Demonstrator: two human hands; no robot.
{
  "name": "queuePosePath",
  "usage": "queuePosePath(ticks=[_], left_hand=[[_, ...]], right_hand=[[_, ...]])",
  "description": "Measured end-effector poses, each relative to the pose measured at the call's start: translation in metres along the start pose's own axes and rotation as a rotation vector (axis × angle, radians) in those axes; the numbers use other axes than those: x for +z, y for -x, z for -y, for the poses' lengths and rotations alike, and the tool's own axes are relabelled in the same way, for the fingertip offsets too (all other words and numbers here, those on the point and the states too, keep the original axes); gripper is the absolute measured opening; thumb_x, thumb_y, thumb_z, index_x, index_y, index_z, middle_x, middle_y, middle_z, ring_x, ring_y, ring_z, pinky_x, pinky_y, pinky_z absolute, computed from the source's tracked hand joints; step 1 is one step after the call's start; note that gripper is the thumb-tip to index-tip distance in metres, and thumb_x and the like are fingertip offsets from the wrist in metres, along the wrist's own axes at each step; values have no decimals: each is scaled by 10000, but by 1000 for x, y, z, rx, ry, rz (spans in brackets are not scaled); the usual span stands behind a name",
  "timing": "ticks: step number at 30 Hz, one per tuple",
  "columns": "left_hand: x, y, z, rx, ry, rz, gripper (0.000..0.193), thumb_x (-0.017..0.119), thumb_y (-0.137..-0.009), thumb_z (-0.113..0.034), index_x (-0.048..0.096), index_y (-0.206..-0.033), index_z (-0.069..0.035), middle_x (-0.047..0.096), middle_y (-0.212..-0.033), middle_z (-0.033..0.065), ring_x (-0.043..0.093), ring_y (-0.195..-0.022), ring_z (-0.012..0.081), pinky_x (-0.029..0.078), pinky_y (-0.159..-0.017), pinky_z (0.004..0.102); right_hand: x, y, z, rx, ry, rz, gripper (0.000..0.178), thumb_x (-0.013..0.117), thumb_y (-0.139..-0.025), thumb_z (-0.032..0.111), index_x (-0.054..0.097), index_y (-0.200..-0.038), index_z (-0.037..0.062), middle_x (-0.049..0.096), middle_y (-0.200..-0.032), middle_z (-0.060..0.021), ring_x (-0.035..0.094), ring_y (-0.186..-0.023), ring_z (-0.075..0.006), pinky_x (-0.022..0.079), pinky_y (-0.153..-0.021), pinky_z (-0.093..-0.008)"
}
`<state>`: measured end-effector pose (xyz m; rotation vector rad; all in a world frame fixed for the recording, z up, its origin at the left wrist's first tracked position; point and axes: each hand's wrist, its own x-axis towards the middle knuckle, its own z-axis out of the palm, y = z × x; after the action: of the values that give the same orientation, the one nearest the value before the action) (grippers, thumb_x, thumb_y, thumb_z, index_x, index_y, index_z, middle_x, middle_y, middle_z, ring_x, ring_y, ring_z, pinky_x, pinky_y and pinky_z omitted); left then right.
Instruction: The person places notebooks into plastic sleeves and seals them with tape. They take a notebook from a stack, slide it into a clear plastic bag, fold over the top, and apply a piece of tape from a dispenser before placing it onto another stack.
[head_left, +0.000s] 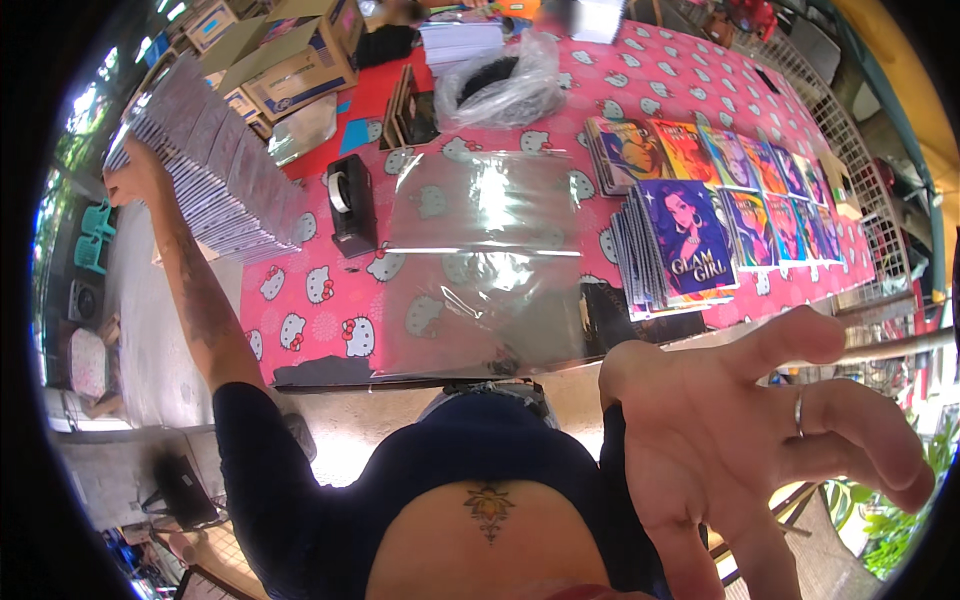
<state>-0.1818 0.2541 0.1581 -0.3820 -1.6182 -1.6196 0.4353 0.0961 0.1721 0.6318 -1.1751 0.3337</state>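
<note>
My left arm stretches out to the far left, where my left hand (pixel 140 178) is curled against the outer side of a tall stack of plastic-wrapped notebooks (pixel 215 165). Its fingertips are small and partly hidden there. My right hand (pixel 730 430) is raised close to the camera at the lower right, palm showing, fingers spread and bent, holding nothing; a ring sits on one finger. Between my arms, clear plastic sheets (pixel 480 290) lie flat on the table. Right of them stand piles of spiral notebooks (pixel 690 240) with colourful illustrated covers.
A black tape dispenser (pixel 352 205) stands left of the plastic. The table has a pink cloth (pixel 300 290) printed with white cat faces. Behind are cardboard boxes (pixel 290 60), a stack of white paper (pixel 462 45) and a clear plastic bag (pixel 505 85). A white wire rack (pixel 840 130) borders the right side.
</note>
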Motion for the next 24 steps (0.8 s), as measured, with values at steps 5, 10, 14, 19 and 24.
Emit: queuePosePath(ticks=[5,10,14,19,24], left_hand=[[-66,152,-99,407,294,374,662,782,-793,-314,510,-1303,9,492,-1177,271,399,-1157,340,365,-950,423],[-114,315,-208,522,523,808,658,773,-807,-217,477,-1360,-17,449,-1236,194,430,-1140,324,379,-992,418],[-166,415,-237,459,628,1212,680,724,-837,-211,405,-1428,-104,310,-1411,244,412,-1251,417,444,-996,458],[-217,520,-245,599,745,1633,786,733,-797,-124,345,-1481,-147,326,-1466,207,414,-1291,416,418,-1049,501],[-251,567,-274,984,894,1681,869,798,-715,-141,370,-1470,-118,309,-1504,211,334,-1367,438,356,-1100,517]], right_hand=[[-11,-6,16,17,63,9,431,554,-916,561,543,-1308,381,57,-1598,-59,14,-1466,-232,6,-1146,-604],[-28,-14,36,40,200,31,504,561,-928,520,502,-1350,251,173,-1561,-102,131,-1440,-253,103,-1144,-553],[-49,-19,49,91,312,46,570,568,-937,488,469,-1384,147,266,-1532,-136,225,-1419,-270,180,-1143,-513],[-156,-23,87,456,1111,215,660,575,-949,447,428,-1426,17,382,-1495,-178,342,-1392,-292,276,-1140,-463],[-395,95,145,1813,1293,204,930,672,-827,623,435,-1397,-73,550,-1330,-230,506,-1256,-311,356,-1084,-379]])
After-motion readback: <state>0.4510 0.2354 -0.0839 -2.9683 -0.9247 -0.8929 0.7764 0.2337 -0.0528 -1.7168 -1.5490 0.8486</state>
